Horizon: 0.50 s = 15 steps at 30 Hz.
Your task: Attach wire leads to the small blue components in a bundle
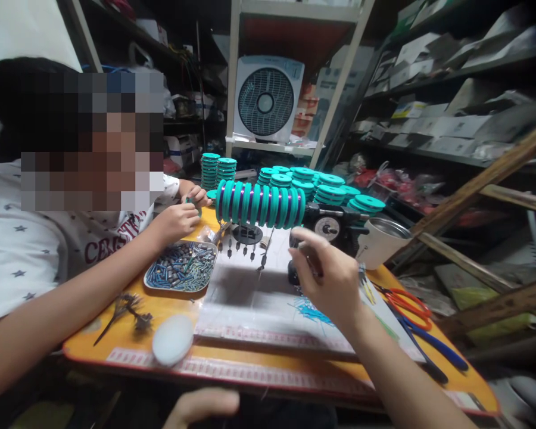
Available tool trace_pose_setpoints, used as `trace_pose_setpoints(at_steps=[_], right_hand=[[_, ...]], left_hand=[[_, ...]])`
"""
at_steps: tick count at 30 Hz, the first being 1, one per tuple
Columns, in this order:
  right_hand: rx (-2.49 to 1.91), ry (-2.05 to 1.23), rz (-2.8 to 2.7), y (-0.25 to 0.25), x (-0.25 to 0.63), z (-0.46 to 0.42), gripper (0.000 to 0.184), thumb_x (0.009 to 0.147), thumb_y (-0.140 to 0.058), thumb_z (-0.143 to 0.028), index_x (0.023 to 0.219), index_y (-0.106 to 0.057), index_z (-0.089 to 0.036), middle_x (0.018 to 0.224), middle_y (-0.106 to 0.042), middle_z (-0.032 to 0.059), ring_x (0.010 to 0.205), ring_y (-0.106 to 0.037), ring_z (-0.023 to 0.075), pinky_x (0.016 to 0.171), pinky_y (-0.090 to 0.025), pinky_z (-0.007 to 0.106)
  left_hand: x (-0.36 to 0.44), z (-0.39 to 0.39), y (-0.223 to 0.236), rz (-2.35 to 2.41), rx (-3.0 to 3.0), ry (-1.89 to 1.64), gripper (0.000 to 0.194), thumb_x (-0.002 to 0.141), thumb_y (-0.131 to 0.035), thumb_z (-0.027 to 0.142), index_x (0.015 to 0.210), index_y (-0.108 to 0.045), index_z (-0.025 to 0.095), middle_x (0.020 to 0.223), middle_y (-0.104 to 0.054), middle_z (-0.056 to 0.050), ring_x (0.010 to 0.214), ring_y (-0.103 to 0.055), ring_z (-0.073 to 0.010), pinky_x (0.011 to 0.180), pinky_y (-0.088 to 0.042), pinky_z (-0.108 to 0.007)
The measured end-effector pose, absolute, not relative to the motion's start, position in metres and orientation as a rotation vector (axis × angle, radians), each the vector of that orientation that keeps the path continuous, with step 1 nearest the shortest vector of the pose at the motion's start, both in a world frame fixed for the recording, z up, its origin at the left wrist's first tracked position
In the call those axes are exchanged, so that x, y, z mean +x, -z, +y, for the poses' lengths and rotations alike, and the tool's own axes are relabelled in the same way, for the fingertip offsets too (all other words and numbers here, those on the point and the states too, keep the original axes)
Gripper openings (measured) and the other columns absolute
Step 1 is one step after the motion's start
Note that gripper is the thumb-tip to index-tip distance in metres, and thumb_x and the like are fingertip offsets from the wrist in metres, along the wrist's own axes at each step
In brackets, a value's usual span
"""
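My right hand (328, 274) is raised over the white work board (241, 310), just below the right end of a row of teal spools (261, 204) wound with purple thread. Its thumb and index finger are curved and apart, with nothing visible between them. The spools sit side by side on the shaft of a small black winding machine (328, 229). Several small dark weights or swivels (263, 260) hang beneath them on lines. My left hand (205, 408) shows only partly at the bottom edge, below the table front, one digit stretched out and slightly blurred.
A co-worker (129, 286) at left handles a small teal piece beside a tray of metal sinkers (178, 290). Stacked teal spools (330, 193) stand behind. A white egg-shaped object (173, 339), blue clippings (312, 311), orange-handled scissors (408, 307), blue-handled pliers (438, 345) and a cup (382, 241) surround the board.
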State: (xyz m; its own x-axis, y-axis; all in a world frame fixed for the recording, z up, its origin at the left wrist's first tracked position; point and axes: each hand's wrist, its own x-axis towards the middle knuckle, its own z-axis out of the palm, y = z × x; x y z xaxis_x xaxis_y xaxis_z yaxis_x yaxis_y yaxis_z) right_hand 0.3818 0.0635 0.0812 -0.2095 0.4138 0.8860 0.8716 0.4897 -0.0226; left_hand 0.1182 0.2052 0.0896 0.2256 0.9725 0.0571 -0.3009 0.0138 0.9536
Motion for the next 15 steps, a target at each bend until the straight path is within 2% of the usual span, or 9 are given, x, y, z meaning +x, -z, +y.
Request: trace_pose_setpoints(at_steps=[2,4,5,6,7,10,11,13,15], right_hand=[[-1.298,0.490,-1.721,-0.088,0.382,0.065,0.026,0.098,-0.060,-0.035,0.106,-0.072,-0.013,0.058,-0.064,-0.0009,0.049,-0.055,0.0126,0.054,-0.039,0.026],[-1.429,0.325,-1.691,-0.094,0.380,0.070,0.030,0.093,-0.066,-0.044,0.091,-0.076,-0.016,0.053,-0.063,-0.0013,0.046,-0.053,0.0128,0.052,-0.035,0.026],[-1.461,0.237,-1.686,-0.096,0.379,0.073,0.030,0.092,-0.067,-0.045,0.085,-0.077,-0.017,0.053,-0.063,-0.0011,0.047,-0.053,0.0129,0.052,-0.034,0.026],[-1.477,0.150,-1.679,-0.098,0.377,0.075,0.029,0.091,-0.067,-0.043,0.082,-0.077,-0.017,0.053,-0.063,-0.0010,0.047,-0.052,0.0127,0.052,-0.034,0.026],[-1.479,0.066,-1.670,-0.099,0.375,0.075,0.028,0.092,-0.066,-0.041,0.079,-0.076,-0.017,0.052,-0.062,-0.0012,0.047,-0.052,0.0123,0.051,-0.034,0.025],[-1.445,-0.184,-1.649,-0.099,0.370,0.060,0.032,0.096,-0.057,-0.036,0.077,-0.072,-0.016,0.050,-0.059,-0.0022,0.045,-0.050,0.0111,0.048,-0.036,0.023],[-1.428,-0.266,-1.654,-0.098,0.368,0.049,0.034,0.098,-0.054,-0.037,0.077,-0.071,-0.016,0.049,-0.059,-0.0026,0.044,-0.050,0.0108,0.047,-0.037,0.022],[-1.397,-0.408,-1.681,-0.091,0.362,0.023,0.038,0.101,-0.049,-0.038,0.077,-0.068,-0.017,0.049,-0.057,-0.0037,0.044,-0.051,0.0104,0.045,-0.039,0.020],[-1.381,-0.489,-1.708,-0.078,0.354,-0.005,0.040,0.102,-0.047,-0.038,0.073,-0.065,-0.018,0.047,-0.054,-0.0050,0.045,-0.053,0.0099,0.046,-0.041,0.019]], left_hand=[[0.123,0.190,-0.088,0.830,1.166,-1.197,0.034,0.098,-0.051,0.011,0.069,-0.068,0.010,0.093,-0.065,-0.001,0.096,-0.069,-0.0187,0.071,-0.053,-0.026],[0.128,0.163,-0.086,0.858,1.215,-1.219,0.011,0.096,-0.063,0.020,0.091,-0.070,0.013,0.104,-0.069,-0.004,0.096,-0.068,-0.0208,0.076,-0.059,-0.033],[0.129,0.144,-0.083,0.874,1.238,-1.232,0.019,0.100,-0.057,0.028,0.105,-0.069,0.013,0.111,-0.068,-0.005,0.098,-0.068,-0.0230,0.079,-0.060,-0.037],[0.129,0.122,-0.078,0.890,1.258,-1.244,0.020,0.096,-0.063,0.033,0.113,-0.067,0.023,0.117,-0.068,-0.009,0.100,-0.066,-0.0236,0.077,-0.061,-0.040],[0.128,0.098,-0.072,0.915,1.271,-1.255,0.019,0.089,-0.072,0.035,0.107,-0.068,0.038,0.114,-0.071,-0.006,0.106,-0.064,-0.0310,0.070,-0.062,-0.041],[0.126,0.030,-0.050,0.970,1.318,-1.295,0.015,0.090,-0.071,0.037,0.106,-0.068,0.035,0.108,-0.072,-0.007,0.100,-0.065,-0.0289,0.068,-0.060,-0.040],[0.128,0.014,-0.043,0.982,1.335,-1.311,0.016,0.094,-0.067,0.036,0.102,-0.071,0.022,0.104,-0.071,-0.006,0.090,-0.067,-0.0213,0.075,-0.059,-0.037],[0.138,-0.003,-0.034,1.019,1.345,-1.358,0.012,0.082,-0.080,0.036,0.079,-0.078,0.025,0.084,-0.071,-0.003,0.081,-0.065,-0.0211,0.075,-0.054,-0.031],[0.154,-0.002,-0.032,1.050,1.279,-1.401,0.014,0.075,-0.085,0.039,0.081,-0.082,0.027,0.086,-0.072,-0.003,0.086,-0.065,-0.0230,0.079,-0.051,-0.029]])
